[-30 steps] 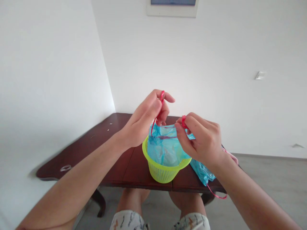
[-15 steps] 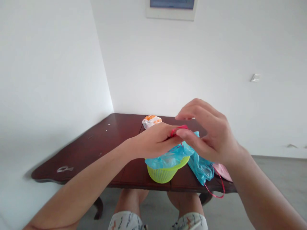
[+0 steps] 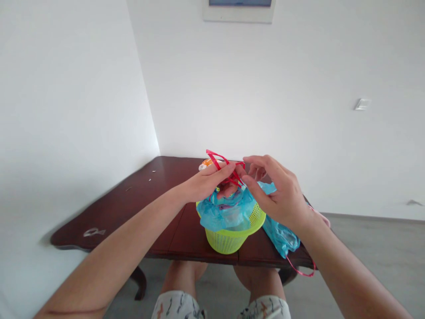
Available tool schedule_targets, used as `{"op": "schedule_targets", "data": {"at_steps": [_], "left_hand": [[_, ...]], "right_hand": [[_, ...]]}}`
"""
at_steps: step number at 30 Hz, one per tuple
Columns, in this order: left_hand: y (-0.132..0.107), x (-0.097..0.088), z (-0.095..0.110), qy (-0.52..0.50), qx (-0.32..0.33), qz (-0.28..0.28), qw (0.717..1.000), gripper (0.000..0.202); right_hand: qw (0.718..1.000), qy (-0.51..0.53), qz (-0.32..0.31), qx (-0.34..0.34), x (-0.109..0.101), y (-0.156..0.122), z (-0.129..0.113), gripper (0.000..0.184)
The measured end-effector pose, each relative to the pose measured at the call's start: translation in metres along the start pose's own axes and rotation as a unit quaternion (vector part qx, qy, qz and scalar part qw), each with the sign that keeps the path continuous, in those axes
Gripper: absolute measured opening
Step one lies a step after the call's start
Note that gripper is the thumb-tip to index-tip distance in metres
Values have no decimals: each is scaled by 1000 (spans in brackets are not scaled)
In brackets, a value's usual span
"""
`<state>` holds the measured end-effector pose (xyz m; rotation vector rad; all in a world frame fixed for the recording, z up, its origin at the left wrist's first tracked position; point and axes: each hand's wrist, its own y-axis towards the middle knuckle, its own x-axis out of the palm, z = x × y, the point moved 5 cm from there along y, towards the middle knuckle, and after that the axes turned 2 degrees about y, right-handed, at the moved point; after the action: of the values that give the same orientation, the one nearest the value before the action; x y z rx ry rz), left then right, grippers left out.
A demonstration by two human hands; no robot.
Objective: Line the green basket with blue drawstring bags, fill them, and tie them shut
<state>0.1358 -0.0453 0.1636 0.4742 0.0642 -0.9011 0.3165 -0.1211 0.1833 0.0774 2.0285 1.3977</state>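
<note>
Head view: left hand (image 3: 206,184) curled closed, gripping a thin red plastic drawstring (image 3: 221,160), right hand (image 3: 277,190) half open beside the looped cord, its grip unclear. Crumpled translucent blue plastic bag (image 3: 226,212) sitting inside a lime-green plastic mesh basket (image 3: 229,239) on a dark reddish-brown wooden table (image 3: 133,204).

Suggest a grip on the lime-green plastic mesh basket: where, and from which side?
Probably the lower wall, coming from the near side: grip the lime-green plastic mesh basket low on its round, tapered body. That stretch shows bare mesh, while the blue plastic bag drapes over the rim and the left hand and right hand are above it.
</note>
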Motion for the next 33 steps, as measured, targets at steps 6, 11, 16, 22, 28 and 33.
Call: {"op": "schedule_targets", "data": {"at_steps": [6, 11, 16, 22, 28, 33], "left_hand": [[-2, 4, -6, -6, -3, 36, 999, 67], [0, 6, -11, -16, 4, 51, 999, 62], [-2, 7, -13, -29, 3, 116, 993, 54], [-7, 3, -17, -109, -50, 109, 987, 43], [-8, -10, -19, -181, -37, 137, 973, 36], [-30, -3, 20, 213, 123, 106, 964, 30]], "right_hand": [[999, 9, 36, -20, 4, -2, 1, 10], [998, 13, 31, 52, 9, -1, 9, 10], [997, 16, 62, 54, 9, -1, 8, 12], [938, 216, 207, 174, -7, -7, 14, 18], [903, 357, 45, 237, 39, -38, 13, 17], [960, 211, 63, 171, 27, -49, 12, 13]]}}
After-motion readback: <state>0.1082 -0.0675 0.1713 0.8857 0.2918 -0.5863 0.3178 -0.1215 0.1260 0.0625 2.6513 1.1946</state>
